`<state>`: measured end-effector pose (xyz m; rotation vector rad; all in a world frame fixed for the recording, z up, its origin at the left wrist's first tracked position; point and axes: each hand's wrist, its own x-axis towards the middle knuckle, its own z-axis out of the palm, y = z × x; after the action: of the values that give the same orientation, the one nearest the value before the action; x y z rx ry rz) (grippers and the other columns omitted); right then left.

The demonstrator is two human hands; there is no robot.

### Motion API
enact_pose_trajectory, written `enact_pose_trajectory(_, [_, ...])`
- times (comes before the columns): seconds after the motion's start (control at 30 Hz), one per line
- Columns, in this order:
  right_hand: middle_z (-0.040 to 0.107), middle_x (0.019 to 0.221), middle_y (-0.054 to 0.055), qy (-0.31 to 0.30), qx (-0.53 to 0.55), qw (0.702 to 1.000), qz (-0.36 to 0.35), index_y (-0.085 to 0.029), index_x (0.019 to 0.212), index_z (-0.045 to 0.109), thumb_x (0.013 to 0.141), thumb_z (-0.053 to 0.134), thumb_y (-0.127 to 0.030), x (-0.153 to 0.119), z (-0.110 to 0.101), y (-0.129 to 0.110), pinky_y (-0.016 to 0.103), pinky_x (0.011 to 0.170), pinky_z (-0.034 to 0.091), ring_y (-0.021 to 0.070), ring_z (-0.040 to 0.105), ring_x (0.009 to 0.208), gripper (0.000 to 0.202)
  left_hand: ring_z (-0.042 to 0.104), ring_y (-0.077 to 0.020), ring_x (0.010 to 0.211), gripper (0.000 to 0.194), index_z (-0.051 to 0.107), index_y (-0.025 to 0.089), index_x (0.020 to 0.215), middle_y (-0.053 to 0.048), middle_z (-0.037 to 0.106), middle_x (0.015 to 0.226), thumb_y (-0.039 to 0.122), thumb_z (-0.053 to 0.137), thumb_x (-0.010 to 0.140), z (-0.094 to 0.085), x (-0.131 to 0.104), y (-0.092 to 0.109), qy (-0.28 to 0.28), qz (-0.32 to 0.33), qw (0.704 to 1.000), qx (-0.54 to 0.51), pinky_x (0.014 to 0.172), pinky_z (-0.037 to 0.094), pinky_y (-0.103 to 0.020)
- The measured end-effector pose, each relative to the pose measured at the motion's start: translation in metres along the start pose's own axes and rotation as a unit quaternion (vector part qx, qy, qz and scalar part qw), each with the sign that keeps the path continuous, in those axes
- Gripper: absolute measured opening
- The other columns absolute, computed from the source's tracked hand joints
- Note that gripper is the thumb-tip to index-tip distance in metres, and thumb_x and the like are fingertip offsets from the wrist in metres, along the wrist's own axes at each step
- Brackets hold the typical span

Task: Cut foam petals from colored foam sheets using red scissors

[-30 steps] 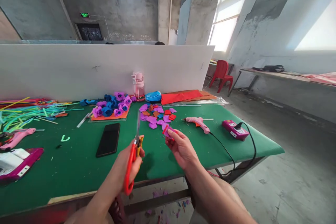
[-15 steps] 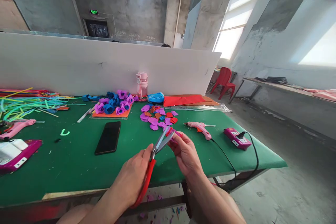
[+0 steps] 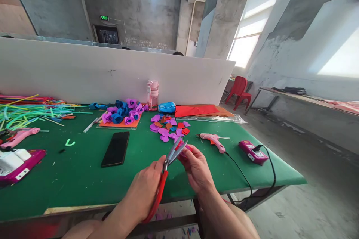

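My left hand is closed around the red handles of a pair of scissors. The blades point up and to the right, parted a little, with a red piece between them. In the fingers of my right hand is a pinched stack of red and magenta paper pieces, partly hidden by the fingers and blades. Just beyond the blade tips lie loose purple petals, mixed with red, orange and blue cut pieces.
Right of the petals lies a pink glue gun, its cord running near a magenta power strip. A black phone rests left of my hands. Behind are purple and blue flowers, a pink bottle and red sheets.
The scissor blades have closed slightly on the red piece. Both hands stay nearly in place, and the view has tilted up a little.
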<state>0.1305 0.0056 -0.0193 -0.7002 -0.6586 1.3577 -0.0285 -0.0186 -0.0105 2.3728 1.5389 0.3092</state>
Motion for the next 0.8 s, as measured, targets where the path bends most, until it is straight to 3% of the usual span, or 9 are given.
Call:
enact_pose_trajectory(0.53, [0.066, 0.069, -0.003, -0.011, 0.002, 1.0, 0.0, -0.018, 0.07, 0.07, 0.067, 0.078, -0.028, 0.0, -0.002, 0.0, 0.022, 0.072, 0.047, 0.0082, 0.057, 0.065, 0.013, 0.065, -0.0231, 0.081, 0.047, 0.035, 0.015, 0.135, -0.013, 0.065, 0.1, 0.011, 0.029, 0.089, 0.005, 0.003, -0.002, 0.004, 0.008, 1.0, 0.004, 0.064, 0.044, -0.03])
enact_pose_trajectory(0.8, [0.068, 0.069, -0.003, -0.02, 0.002, 1.0, -0.001, -0.019, 0.071, 0.071, 0.066, 0.078, -0.028, 0.0, 0.0, -0.002, 0.022, 0.072, 0.047, 0.0085, 0.057, 0.065, 0.013, 0.063, -0.0189, 0.069, 0.037, 0.046, 0.018, 0.119, -0.006, 0.064, 0.08, 0.008, 0.03, 0.086, -0.006, 0.001, 0.007, -0.019, -0.008, 1.0, 0.015, 0.051, 0.032, -0.025])
